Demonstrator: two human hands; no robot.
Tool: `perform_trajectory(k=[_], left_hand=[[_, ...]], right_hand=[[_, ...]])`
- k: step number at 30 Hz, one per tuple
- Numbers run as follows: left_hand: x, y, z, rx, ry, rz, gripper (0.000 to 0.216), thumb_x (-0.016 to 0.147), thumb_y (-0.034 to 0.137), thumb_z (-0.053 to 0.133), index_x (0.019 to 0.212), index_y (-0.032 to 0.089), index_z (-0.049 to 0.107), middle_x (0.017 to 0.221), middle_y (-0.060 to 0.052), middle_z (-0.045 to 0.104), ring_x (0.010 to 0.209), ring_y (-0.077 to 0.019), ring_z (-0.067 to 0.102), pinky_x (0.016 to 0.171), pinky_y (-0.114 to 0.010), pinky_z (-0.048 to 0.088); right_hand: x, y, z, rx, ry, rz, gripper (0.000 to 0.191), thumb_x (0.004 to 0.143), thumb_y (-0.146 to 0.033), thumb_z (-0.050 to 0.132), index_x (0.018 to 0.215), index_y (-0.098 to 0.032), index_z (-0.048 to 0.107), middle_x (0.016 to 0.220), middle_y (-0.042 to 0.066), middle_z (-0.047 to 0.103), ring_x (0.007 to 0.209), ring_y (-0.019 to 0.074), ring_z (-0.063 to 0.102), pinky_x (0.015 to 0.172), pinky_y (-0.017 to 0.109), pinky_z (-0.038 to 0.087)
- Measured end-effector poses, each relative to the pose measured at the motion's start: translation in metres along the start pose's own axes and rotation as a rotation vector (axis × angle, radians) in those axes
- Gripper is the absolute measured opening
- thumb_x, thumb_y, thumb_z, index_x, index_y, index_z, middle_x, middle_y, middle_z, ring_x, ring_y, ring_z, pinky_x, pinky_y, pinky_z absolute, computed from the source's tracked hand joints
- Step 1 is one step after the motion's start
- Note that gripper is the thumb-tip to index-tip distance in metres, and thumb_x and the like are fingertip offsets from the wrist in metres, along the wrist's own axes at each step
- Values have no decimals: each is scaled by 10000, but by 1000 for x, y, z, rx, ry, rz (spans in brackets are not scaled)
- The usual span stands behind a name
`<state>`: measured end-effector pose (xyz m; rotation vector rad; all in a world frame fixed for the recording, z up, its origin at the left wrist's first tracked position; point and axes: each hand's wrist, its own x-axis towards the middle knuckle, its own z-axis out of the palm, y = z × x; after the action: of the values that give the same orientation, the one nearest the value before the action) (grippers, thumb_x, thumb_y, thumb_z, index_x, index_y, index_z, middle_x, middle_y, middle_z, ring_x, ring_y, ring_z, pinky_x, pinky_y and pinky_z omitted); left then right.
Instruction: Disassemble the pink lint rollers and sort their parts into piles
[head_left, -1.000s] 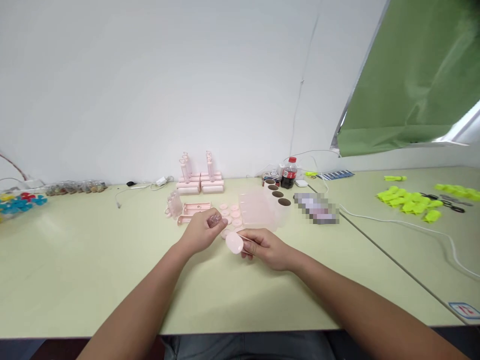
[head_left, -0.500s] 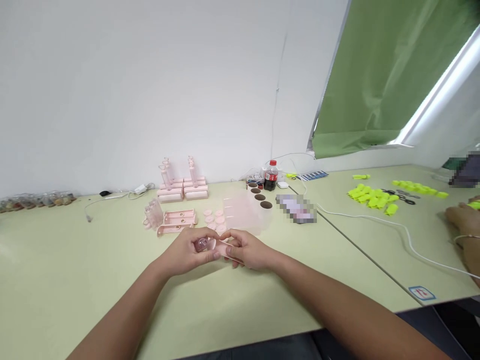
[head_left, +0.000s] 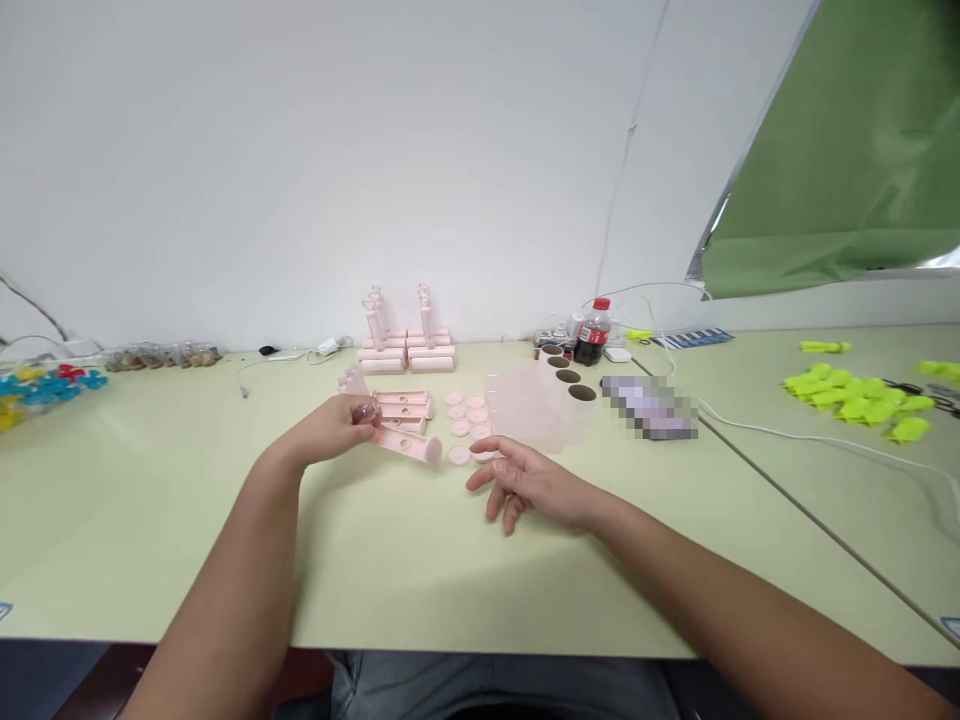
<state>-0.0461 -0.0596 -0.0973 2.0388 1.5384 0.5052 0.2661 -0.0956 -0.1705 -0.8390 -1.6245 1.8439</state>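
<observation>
Left hand (head_left: 330,430) grips a pink tube (head_left: 411,446), right hand (head_left: 534,486) rests slack; the translucent box (head_left: 525,408) seems empty.

Pale pink tubular piece (head_left: 409,445), tilted, lower end rightward, perhaps a clear vial (head_left: 367,411) at its top

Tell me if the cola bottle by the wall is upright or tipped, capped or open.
Upright and capped: the cola bottle stands on its base, with its red cap on top.
</observation>
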Motion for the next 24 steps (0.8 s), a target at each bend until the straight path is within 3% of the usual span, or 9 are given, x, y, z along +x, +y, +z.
perform_trajectory(k=[8,19,24], left_hand=[[6,-16,-1,246,-57,-308,173,590,182,578,619,213,411,625,19,450,545,-135,420,521,-279,283],[14,-18,7,347,-20,-307,121,602,217,589,620,209,469,673,-10,564,641,-189,541,550,-288,298],[15,-20,6,357,35,-321,172,634,226,585,796,216,531,852,-47,648,762,-224,604,598,-290,377]], right_hand=[[1,3,-3,-162,-88,47,571,871,-514,628,1324,-222,439,1061,89,619,785,140,629,651,281,535],[1,5,0,-242,-99,95,481,863,-460,651,1250,-207,519,1012,67,594,820,143,583,698,294,513],[1,5,1,-259,-95,96,459,858,-446,657,1234,-213,534,1014,63,588,832,144,580,696,286,509]])
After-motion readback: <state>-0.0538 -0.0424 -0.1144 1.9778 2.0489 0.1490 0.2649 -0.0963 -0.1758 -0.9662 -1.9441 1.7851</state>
